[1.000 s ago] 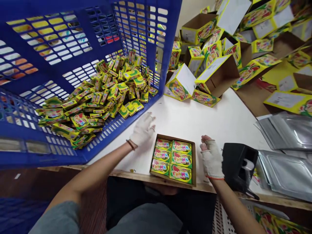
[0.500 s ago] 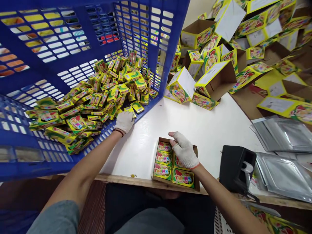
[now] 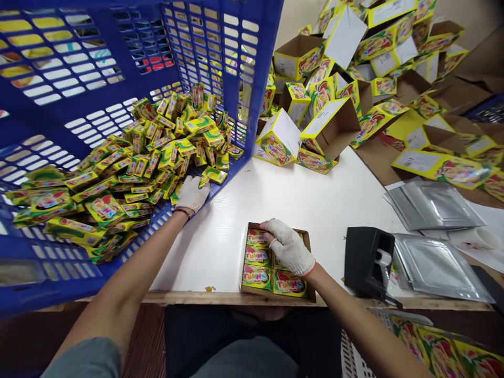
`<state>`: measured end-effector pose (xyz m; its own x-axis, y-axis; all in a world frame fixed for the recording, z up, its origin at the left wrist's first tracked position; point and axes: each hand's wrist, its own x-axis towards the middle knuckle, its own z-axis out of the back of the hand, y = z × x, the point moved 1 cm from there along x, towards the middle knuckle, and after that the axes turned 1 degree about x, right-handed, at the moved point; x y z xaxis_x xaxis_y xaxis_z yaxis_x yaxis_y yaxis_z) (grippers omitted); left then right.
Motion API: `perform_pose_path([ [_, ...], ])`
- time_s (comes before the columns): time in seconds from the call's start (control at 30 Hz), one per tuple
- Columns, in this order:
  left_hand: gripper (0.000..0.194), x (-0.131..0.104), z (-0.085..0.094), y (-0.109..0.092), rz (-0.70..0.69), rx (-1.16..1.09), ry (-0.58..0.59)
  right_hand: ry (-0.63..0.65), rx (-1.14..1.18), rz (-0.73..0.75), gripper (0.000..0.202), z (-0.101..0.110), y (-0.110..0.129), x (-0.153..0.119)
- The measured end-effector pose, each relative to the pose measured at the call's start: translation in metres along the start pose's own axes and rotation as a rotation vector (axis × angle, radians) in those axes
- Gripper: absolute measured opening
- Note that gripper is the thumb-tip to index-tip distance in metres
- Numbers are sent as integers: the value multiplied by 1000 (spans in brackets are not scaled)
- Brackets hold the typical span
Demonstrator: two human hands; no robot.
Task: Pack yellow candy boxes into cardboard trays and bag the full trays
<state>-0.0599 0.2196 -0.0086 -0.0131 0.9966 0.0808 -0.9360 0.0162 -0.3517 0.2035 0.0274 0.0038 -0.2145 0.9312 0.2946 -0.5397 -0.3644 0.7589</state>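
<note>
My left hand (image 3: 192, 194), in a white fingertip-less glove, reaches into the tipped blue crate (image 3: 252, 94) at its lower edge. Its fingers are closed on a small yellow-green box (image 3: 203, 182), partly hidden by the glove. A heap of similar small boxes (image 3: 165, 152) fills the crate bottom around it. My right hand (image 3: 290, 247), gloved the same way, lies over an open cardboard carton (image 3: 243, 278) at the table's front edge. Its fingers are apart, with the tips at the upper row. Several TWINS boxes (image 3: 256, 276) lie flat in the carton; the glove hides some.
Empty yellow display cartons (image 3: 326, 126) are piled at the back right. A black tape dispenser (image 3: 366, 262) stands right of the carton, beside stacked clear plastic trays (image 3: 441, 262). The white tabletop (image 3: 220, 241) ends in a wooden front edge (image 3: 185, 297).
My left hand has closed around a small box at the crate's edge. My right hand has lowered slightly, its fingertips closer to the carton's upper boxes. The view has shifted slightly.
</note>
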Motion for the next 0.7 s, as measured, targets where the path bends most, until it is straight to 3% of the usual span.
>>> perform_pose_path([
  [0.1, 41, -43, 16, -5, -127, -358, 3, -54, -2, 62, 28, -2, -1, 20],
  [0.2, 48, -79, 24, -25, -252, -733, 193, -58, -23, 99, 36, -9, 2, 52],
  [0.27, 52, -84, 22, -39, -349, -813, 310, 29, -83, 74, 31, -12, 2, 71],
  [0.33, 55, -67, 15, -47, -459, -756, 308, 103, -165, 16, 23, -8, -3, 82],
  [0.43, 42, -12, -1, -43, -551, -339, 186, 95, -207, -100, 22, 7, -18, 81],
  [0.47, 40, 9, -7, -38, -536, -138, 163, 81, -191, -134, 23, 13, -23, 77],
  [0.57, 43, 58, -24, -25, -485, -26, 207, 72, -131, -222, 26, 29, -34, 64],
  [0.7, 37, 72, -31, -23, -437, -40, 250, 129, -190, -289, 25, 37, -47, 60],
])
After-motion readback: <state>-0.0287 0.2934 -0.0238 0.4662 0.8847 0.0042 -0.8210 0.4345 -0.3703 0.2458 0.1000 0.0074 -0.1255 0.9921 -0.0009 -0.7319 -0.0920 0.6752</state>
